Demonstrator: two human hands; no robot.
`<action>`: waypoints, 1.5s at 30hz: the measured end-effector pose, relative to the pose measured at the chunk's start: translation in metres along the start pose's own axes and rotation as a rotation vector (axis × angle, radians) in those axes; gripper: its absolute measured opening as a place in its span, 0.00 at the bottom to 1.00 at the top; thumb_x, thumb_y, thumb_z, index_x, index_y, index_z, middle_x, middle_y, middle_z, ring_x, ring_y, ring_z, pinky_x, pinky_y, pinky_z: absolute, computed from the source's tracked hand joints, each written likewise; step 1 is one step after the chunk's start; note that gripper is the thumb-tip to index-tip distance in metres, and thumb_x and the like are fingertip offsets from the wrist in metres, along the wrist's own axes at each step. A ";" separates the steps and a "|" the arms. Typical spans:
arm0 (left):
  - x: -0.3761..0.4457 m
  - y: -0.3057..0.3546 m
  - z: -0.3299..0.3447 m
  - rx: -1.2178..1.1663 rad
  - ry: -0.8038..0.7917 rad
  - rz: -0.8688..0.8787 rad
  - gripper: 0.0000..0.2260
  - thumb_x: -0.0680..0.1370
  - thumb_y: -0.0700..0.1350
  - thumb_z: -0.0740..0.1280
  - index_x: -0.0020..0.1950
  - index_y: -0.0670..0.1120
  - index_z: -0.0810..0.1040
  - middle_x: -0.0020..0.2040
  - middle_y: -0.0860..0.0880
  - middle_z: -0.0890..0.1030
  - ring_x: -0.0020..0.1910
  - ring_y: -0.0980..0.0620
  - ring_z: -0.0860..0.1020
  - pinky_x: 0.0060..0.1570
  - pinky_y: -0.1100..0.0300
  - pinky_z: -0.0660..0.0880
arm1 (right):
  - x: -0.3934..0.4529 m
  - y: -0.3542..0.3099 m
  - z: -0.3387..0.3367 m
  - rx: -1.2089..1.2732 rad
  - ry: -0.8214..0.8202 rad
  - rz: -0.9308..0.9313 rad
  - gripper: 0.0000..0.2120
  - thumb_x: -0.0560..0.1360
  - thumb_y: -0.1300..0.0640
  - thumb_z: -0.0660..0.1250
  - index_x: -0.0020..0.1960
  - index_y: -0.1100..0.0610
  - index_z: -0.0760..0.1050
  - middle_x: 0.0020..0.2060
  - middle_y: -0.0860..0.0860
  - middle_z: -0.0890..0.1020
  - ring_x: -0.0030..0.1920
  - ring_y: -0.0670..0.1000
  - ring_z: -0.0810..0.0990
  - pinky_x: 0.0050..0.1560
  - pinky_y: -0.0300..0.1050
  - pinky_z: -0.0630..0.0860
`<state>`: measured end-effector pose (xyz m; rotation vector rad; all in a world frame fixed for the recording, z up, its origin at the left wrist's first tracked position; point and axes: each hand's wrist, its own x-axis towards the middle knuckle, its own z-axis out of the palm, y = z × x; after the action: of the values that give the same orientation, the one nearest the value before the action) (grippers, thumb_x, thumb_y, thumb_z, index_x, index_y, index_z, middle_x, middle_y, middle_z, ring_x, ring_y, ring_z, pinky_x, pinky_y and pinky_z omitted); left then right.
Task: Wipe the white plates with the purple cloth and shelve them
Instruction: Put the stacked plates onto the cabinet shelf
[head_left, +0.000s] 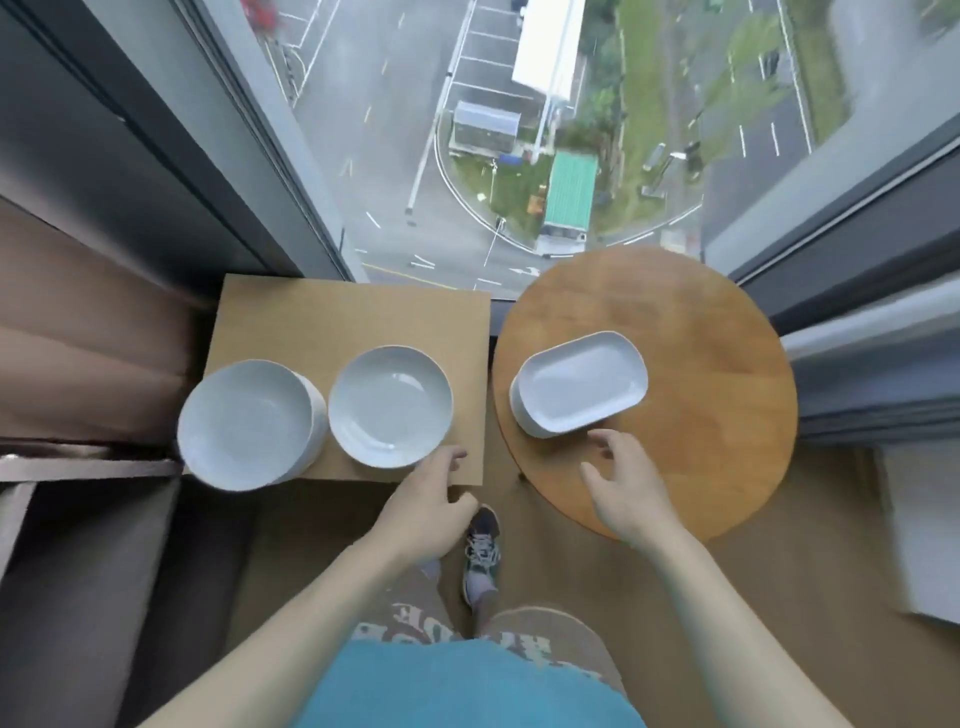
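Note:
A stack of round white plates (249, 423) stands at the front left of the square wooden table (353, 312). A single round white plate (390, 405) lies beside it. A stack of oblong white plates (582, 387) sits on the round wooden table (717, 395). My left hand (434, 493) hovers at the square table's front edge, just below the single plate, fingers loosely curled and holding nothing. My right hand (618, 483) reaches over the round table, fingertips close to the oblong stack's near rim, holding nothing. No purple cloth is in view.
A large window (519, 130) rises right behind both tables. A brown curtain (88, 338) hangs at the left, and a dark sofa (83, 571) sits below it. A narrow gap separates the two tables. My shoe (482, 551) stands on the wooden floor.

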<state>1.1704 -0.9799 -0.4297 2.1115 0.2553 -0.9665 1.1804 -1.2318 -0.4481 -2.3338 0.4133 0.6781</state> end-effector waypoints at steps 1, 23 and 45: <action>0.003 -0.002 0.006 -0.023 -0.025 -0.026 0.24 0.81 0.45 0.64 0.77 0.54 0.66 0.70 0.54 0.74 0.68 0.54 0.74 0.67 0.53 0.73 | -0.001 0.006 0.006 0.016 -0.004 0.021 0.20 0.81 0.57 0.65 0.72 0.54 0.71 0.67 0.48 0.73 0.67 0.48 0.73 0.67 0.44 0.69; 0.173 0.071 0.084 -0.583 0.165 -0.367 0.18 0.74 0.45 0.64 0.64 0.45 0.76 0.59 0.48 0.81 0.57 0.48 0.80 0.52 0.55 0.78 | 0.201 0.059 -0.051 0.152 0.191 0.206 0.26 0.78 0.59 0.64 0.75 0.61 0.69 0.71 0.56 0.71 0.71 0.56 0.71 0.72 0.49 0.67; 0.184 0.099 0.117 -0.737 0.490 -0.495 0.04 0.77 0.39 0.67 0.51 0.43 0.77 0.46 0.48 0.79 0.41 0.51 0.75 0.37 0.59 0.71 | 0.211 0.076 -0.053 0.308 0.031 0.110 0.13 0.69 0.55 0.59 0.49 0.52 0.81 0.47 0.53 0.83 0.48 0.55 0.81 0.49 0.49 0.78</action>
<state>1.2784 -1.1561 -0.5510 1.5663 1.2246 -0.4670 1.3373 -1.3463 -0.5726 -2.0435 0.6181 0.5842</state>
